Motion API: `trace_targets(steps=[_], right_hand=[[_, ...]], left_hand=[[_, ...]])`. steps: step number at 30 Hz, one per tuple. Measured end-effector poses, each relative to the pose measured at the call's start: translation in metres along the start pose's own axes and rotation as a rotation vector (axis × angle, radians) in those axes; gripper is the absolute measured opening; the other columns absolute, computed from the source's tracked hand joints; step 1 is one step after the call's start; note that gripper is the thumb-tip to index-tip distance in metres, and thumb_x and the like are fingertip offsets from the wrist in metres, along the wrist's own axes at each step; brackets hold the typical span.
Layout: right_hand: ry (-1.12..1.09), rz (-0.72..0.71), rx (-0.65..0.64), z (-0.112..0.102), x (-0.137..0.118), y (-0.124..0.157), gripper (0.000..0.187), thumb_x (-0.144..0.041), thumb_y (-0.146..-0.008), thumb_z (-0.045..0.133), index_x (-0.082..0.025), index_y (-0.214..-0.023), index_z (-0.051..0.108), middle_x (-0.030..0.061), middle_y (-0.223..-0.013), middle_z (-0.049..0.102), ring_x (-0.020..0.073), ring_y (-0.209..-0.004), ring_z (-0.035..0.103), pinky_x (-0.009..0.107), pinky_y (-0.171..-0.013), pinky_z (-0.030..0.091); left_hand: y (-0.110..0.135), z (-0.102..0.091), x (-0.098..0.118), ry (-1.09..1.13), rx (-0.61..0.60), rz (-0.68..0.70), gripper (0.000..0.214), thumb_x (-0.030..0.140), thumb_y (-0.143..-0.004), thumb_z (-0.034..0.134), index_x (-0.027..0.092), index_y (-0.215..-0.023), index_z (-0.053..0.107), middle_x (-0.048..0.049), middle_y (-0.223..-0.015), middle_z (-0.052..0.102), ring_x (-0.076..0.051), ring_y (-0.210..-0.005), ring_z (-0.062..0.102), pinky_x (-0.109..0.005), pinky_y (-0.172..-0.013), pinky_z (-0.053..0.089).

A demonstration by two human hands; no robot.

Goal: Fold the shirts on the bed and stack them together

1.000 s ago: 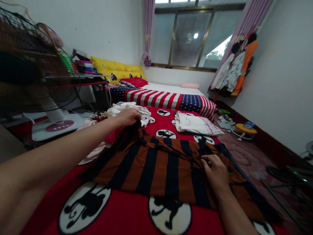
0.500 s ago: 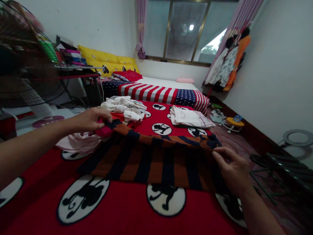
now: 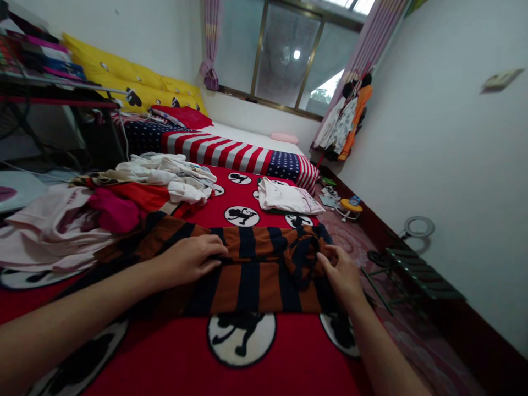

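Striped garment [image 3: 243, 286]: broad alternating bands, rust-brown and dark navy, soft-looking cloth. Location: on the red cover [image 3: 297, 352], on the wearer's side of the folded white clothing [image 3: 291, 198], reaching well to the left of it. Near edge fairly straight; a crease runs crosswise through the middle, the bands breaking along it. Right part, nearest the folded white clothing, is bunched into a rumpled, twisted heap; left part is in shadow and runs up to the pale pink garment [image 3: 49, 231] and magenta cloth [image 3: 115, 212], both well left of the folded white clothing. Left hand [image 3: 192, 258]: nearer the wearer than the folded white clothing and left of it; palm down over the bands, fingers bent, thumb slightly apart from them, touching the fabric. Cannot tell whether cloth is pinched. Right hand [image 3: 342, 272]: nearer the wearer and right of the folded white clothing; thumb and forefinger tips at the edge of the bunched part, touching it, remaining fingers partly hidden. Cannot tell whether the grip is closed.
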State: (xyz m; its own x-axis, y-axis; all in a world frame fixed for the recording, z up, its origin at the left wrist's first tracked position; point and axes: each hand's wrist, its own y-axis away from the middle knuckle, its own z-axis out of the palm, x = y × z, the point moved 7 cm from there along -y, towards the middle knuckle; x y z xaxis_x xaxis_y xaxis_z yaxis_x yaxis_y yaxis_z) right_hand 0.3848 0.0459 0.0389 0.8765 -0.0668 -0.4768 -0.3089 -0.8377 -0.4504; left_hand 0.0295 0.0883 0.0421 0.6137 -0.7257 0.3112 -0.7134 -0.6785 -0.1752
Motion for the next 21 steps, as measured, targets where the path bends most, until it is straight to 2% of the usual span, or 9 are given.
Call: trace_targets(steps=[2, 5, 7, 11, 13, 17, 21], right_hand=[[0.064, -0.003, -0.019, 0.008, -0.001, 0.001, 0.038, -0.047, -0.08, 0.056, -0.019, -0.105, 0.063, 0.0082, -0.087, 0.07, 0.0242, -0.076, 0.065, 0.033, -0.065, 0.045], [0.091, -0.026, -0.065, 0.012, -0.005, 0.002, 0.022, -0.037, -0.079, 0.056, -0.023, -0.094, 0.065, 0.0039, -0.078, 0.07, 0.0223, -0.069, 0.064, 0.032, -0.063, 0.043], [-0.008, -0.014, -0.03, 0.001, -0.006, 0.001, 0.016, -0.032, -0.079, 0.053, -0.022, -0.085, 0.064, 0.0035, -0.077, 0.069, 0.0213, -0.071, 0.064, 0.031, -0.066, 0.044], [-0.248, 0.078, 0.174, -0.038, 0.007, 0.011, 0.016, -0.034, -0.075, 0.054, -0.02, -0.079, 0.061, 0.0031, -0.072, 0.066, 0.0195, -0.068, 0.062, 0.028, -0.065, 0.046], [-0.27, 0.123, 0.179, -0.047, 0.021, 0.022, 0.015, -0.033, -0.071, 0.056, -0.02, -0.075, 0.06, 0.002, -0.069, 0.063, 0.0189, -0.066, 0.06, 0.027, -0.062, 0.045], [-0.166, 0.163, -0.003, -0.041, 0.048, 0.042, 0.011, -0.031, -0.066, 0.053, -0.021, -0.065, 0.058, -0.0004, -0.06, 0.06, 0.0178, -0.059, 0.058, 0.025, -0.056, 0.042], [0.016, 0.143, -0.385, -0.027, 0.055, 0.046, 0.013, -0.026, -0.064, 0.051, -0.022, -0.053, 0.059, -0.0023, -0.05, 0.058, 0.0157, -0.051, 0.055, 0.023, -0.049, 0.037]], left_hand=[[-0.009, 0.018, 0.012, 0.032, 0.022, 0.034, 0.026, 0.026, -0.087, 0.054, 0.026, -0.11, 0.065, -0.0038, -0.11, 0.061, -0.019, -0.098, 0.059, -0.026, -0.085, 0.044], [-0.014, 0.028, 0.014, 0.018, 0.071, 0.02, 0.025, 0.025, -0.084, 0.057, 0.026, -0.107, 0.068, -0.0056, -0.106, 0.061, -0.021, -0.099, 0.058, -0.029, -0.087, 0.045], [-0.013, 0.028, 0.011, 0.037, 0.068, 0.007, 0.024, 0.028, -0.085, 0.057, 0.027, -0.106, 0.069, -0.0051, -0.106, 0.062, -0.02, -0.098, 0.059, -0.029, -0.087, 0.045], [-0.011, 0.021, 0.006, 0.1, 0.034, -0.013, 0.021, 0.034, -0.088, 0.055, 0.029, -0.099, 0.071, -0.0019, -0.104, 0.065, -0.018, -0.096, 0.061, -0.025, -0.084, 0.045], [-0.015, 0.015, 0.006, 0.11, 0.047, -0.035, 0.021, 0.035, -0.089, 0.052, 0.026, -0.094, 0.071, -0.0017, -0.099, 0.068, -0.018, -0.092, 0.063, -0.025, -0.081, 0.045], [-0.037, 0.006, 0.008, 0.15, 0.142, -0.074, 0.023, 0.031, -0.09, 0.05, 0.022, -0.096, 0.07, -0.0029, -0.093, 0.072, -0.018, -0.088, 0.066, -0.025, -0.077, 0.047], [-0.075, 0.013, 0.009, 0.168, 0.218, -0.01, 0.026, 0.021, -0.089, 0.048, 0.018, -0.105, 0.069, -0.0067, -0.105, 0.071, -0.02, -0.099, 0.064, -0.029, -0.089, 0.046]])
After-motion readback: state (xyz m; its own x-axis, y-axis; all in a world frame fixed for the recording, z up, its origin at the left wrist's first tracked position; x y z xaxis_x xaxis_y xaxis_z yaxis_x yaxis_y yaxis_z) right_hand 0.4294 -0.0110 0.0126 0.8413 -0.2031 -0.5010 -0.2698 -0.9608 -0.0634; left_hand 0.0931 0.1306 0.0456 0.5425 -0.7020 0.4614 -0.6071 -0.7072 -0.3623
